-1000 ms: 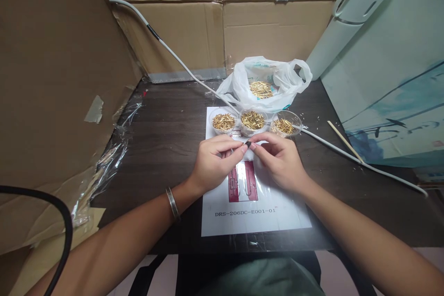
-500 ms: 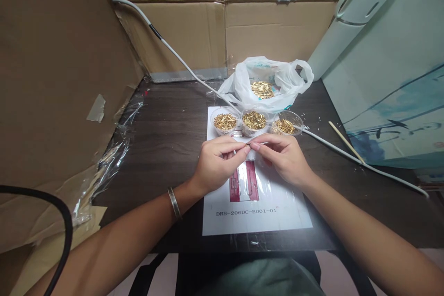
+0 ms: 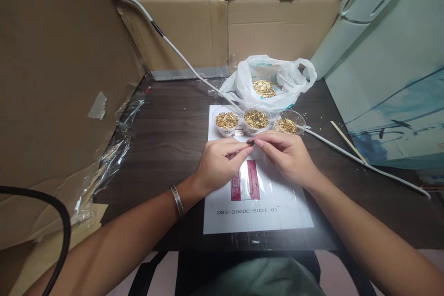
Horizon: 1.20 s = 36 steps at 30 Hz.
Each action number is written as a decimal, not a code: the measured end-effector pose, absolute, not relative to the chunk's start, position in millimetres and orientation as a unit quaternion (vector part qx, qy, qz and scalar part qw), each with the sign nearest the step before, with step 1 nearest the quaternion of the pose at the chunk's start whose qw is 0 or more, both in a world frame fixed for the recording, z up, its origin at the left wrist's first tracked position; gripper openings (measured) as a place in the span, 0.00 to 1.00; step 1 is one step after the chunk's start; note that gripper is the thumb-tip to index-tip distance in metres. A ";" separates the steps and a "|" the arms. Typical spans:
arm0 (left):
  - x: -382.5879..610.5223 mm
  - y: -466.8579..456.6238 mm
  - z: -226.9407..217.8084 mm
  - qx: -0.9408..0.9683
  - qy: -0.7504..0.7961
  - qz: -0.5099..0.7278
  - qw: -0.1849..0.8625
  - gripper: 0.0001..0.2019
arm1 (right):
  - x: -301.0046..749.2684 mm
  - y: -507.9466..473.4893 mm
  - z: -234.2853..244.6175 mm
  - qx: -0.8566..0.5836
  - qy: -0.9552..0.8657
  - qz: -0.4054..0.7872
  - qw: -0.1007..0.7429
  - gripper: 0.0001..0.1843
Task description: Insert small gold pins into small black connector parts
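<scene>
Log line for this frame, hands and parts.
left hand: pinching small dark part | right hand: pinching same part | under: printed sheet | behind: three cups of gold pins, plastic bag

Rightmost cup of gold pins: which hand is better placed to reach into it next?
Probably the right hand: it sits just in front of the rightmost cup, while the left hand pinches the small dark piece and lies farther off.
</scene>
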<state>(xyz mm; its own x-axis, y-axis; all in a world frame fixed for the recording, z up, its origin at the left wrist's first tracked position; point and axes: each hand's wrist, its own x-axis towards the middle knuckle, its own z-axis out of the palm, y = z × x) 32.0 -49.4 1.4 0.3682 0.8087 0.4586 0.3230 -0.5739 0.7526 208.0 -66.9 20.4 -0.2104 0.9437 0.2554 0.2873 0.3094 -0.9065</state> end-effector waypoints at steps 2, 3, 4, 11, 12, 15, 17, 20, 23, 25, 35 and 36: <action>31.8 -49.3 1.8 0.783 0.360 0.426 0.277 0.10 | 207.7 -66.6 21.2 -0.444 -0.692 0.365 0.437 0.09; 31.8 -49.3 2.0 0.786 0.357 0.424 0.273 0.11 | 207.5 -66.5 21.4 -0.442 -0.695 0.362 0.437 0.08; 31.7 -49.3 2.1 0.791 0.354 0.421 0.268 0.11 | 207.5 -66.5 21.5 -0.443 -0.696 0.360 0.436 0.08; 31.6 -49.0 1.9 0.810 0.344 0.408 0.243 0.13 | 209.1 -67.4 17.2 -0.501 -0.657 0.365 0.430 0.05; 31.5 -49.0 2.0 0.811 0.344 0.407 0.242 0.13 | 209.3 -67.5 16.9 -0.509 -0.655 0.363 0.426 0.05; 31.0 -49.1 2.7 0.814 0.347 0.398 0.244 0.14 | 209.2 -67.5 17.9 -0.493 -0.678 0.348 0.419 0.05; 30.7 -49.4 2.7 0.815 0.350 0.393 0.244 0.15 | 209.0 -67.4 19.4 -0.471 -0.701 0.333 0.420 0.05; 30.1 -49.6 1.3 0.820 0.351 0.386 0.236 0.14 | 210.4 -67.4 21.9 -0.455 -0.733 0.302 0.406 0.07; 28.9 -49.4 -1.2 0.829 0.351 0.377 0.216 0.13 | 214.9 -67.1 24.9 -0.455 -0.764 0.265 0.374 0.08; 28.2 -49.1 -2.5 0.833 0.352 0.376 0.204 0.11 | 218.9 -66.5 26.7 -0.449 -0.785 0.239 0.355 0.08; 28.8 -49.3 -1.9 0.836 0.352 0.369 0.201 0.12 | 222.0 -66.2 23.5 -0.406 -0.834 0.166 0.334 0.07; 28.8 -49.3 -1.9 0.837 0.352 0.368 0.201 0.12 | 222.3 -66.3 24.0 -0.407 -0.833 0.174 0.330 0.07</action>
